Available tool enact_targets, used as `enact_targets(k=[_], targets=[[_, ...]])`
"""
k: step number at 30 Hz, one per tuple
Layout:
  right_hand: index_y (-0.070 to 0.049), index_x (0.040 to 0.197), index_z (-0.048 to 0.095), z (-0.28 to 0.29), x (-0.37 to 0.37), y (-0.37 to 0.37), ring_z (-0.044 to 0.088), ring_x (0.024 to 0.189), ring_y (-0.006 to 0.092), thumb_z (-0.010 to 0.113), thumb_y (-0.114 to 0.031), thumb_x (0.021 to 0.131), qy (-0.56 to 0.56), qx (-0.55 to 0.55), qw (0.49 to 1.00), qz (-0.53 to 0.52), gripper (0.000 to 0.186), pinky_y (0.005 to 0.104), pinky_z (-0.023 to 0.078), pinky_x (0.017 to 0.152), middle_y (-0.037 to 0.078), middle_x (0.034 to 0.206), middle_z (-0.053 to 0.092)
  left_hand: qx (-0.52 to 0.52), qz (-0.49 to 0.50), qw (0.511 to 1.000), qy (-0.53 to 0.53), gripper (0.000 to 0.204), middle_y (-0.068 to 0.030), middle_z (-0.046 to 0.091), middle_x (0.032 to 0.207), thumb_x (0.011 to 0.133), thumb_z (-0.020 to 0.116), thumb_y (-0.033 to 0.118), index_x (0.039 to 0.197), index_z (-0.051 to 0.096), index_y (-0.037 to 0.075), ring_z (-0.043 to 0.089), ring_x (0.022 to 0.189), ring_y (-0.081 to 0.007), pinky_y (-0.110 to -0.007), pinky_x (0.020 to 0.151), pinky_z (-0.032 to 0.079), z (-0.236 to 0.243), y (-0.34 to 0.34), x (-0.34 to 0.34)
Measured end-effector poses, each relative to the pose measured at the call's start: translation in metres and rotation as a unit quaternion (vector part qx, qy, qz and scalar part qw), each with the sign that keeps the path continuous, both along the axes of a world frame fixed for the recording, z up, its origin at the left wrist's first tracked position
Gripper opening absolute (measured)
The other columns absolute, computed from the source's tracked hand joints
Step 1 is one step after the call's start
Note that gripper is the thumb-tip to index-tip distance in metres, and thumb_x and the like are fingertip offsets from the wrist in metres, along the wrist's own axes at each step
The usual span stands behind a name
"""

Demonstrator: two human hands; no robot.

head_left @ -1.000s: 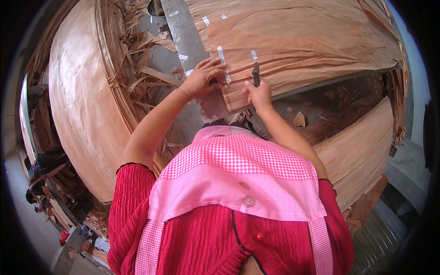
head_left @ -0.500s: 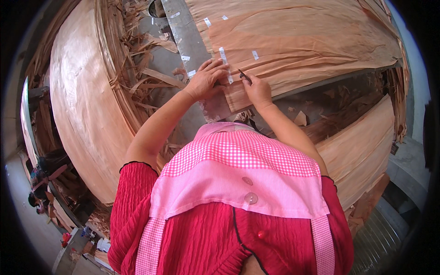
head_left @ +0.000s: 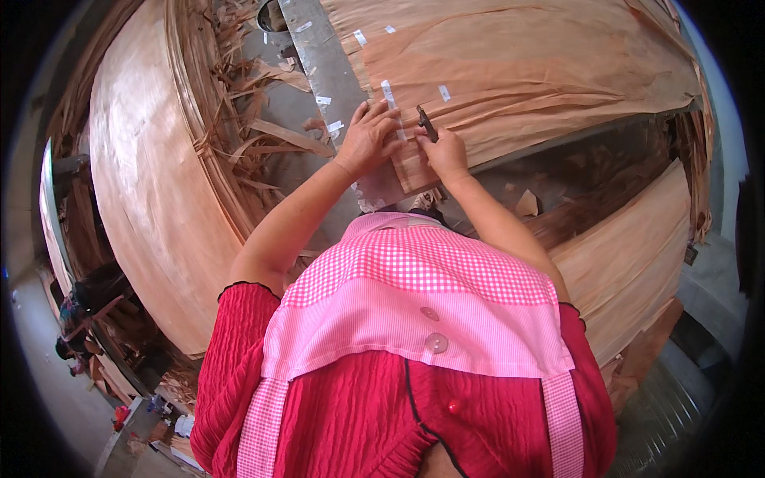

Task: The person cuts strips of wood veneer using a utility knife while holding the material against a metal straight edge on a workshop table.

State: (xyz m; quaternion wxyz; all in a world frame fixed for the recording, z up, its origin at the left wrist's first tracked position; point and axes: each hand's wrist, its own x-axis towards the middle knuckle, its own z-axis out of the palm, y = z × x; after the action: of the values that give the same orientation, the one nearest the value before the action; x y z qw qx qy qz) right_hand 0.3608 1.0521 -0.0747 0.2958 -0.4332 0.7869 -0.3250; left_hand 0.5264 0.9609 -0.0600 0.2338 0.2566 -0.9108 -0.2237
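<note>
A broad sheet of thin orange-brown wood veneer (head_left: 542, 76) lies on the table in front of me. Short white tape strips (head_left: 387, 93) are stuck along its left edge, and another tape piece (head_left: 445, 93) sits further in. My left hand (head_left: 369, 142) rests on that edge with its fingers apart, its thumb pointing towards the right hand. Closed around a small dark tool (head_left: 427, 124), perhaps a knife, my right hand (head_left: 448, 153) is just to the right. The tool's tip points away from me, over the veneer near a tape strip.
The grey table edge (head_left: 331, 68) carries more tape pieces (head_left: 335, 127). On the left stands a large stack of pale veneer (head_left: 143, 175), with torn scraps (head_left: 279, 135) beside it. Another veneer stack (head_left: 629, 255) lies at the right, and a dark round container (head_left: 272, 16) at the back.
My left hand has shifted slightly right and towards me. The dark tool in my right hand has tilted more upright, and more of it shows.
</note>
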Motion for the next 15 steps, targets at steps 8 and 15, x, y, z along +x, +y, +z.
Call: enact_targets(k=[8, 15], targets=[[-0.007, 0.084, 0.065, 0.008, 0.002, 0.001, 0.061, 0.072, 0.0348, 0.063, -0.033, 0.077, -0.029, 0.034, 0.999, -0.013, 0.027, 0.0425, 0.047, 0.064, 0.018, 0.074, 0.062, -0.059, -0.019, 0.997, -0.042, 0.016, -0.0047, 0.052, 0.121, 0.075, 0.063, 0.026, 0.086, 0.062, 0.013, 0.039, 0.123, -0.0277, -0.051, 0.101, 0.024, 0.002, 0.003, 0.001], [-0.007, 0.088, 0.066, 0.0, 0.002, 0.001, 0.055, 0.044, 0.0138, 0.063, -0.021, 0.08, 0.008, -0.003, 1.0, 0.001, 0.016, 0.0292, 0.043, 0.045, 0.006, 0.059, 0.061, -0.007, 0.024, 1.0, -0.013, 0.013, -0.0052, 0.058, 0.112, 0.077, 0.061, 0.019, 0.087, 0.059, 0.011, 0.045, 0.118, -0.0252, -0.048, 0.099, 0.028, 0.001, 0.001, -0.004]])
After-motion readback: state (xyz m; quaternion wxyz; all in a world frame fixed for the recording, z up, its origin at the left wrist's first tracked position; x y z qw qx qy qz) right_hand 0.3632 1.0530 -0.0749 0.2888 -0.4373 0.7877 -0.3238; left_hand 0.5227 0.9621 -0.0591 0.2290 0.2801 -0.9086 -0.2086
